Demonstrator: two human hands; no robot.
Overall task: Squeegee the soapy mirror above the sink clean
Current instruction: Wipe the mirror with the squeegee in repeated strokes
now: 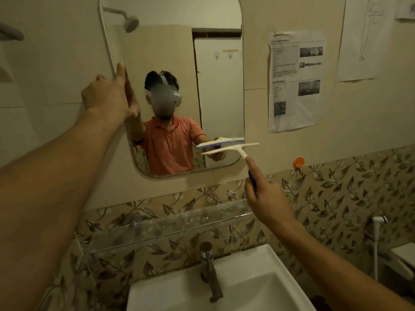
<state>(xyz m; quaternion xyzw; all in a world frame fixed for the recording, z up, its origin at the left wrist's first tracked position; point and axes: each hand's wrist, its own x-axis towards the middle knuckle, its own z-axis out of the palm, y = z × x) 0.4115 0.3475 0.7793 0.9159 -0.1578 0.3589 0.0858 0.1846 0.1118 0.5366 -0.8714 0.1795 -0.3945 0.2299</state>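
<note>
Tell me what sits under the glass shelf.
A metal tap and white sink against leaf-patterned tiles. The tap covers part of the sink's back rim; the drain is unseen.

A frosted glass shelf (170, 223) runs along the leaf-patterned tiles (336, 187), above a chrome faucet (210, 268). A printed sheet (294, 81) and a line drawing (361, 37) hang on the wall. An orange hook (299, 162) sits below them, and a white sprayer (378, 221) is at the right.
</note>
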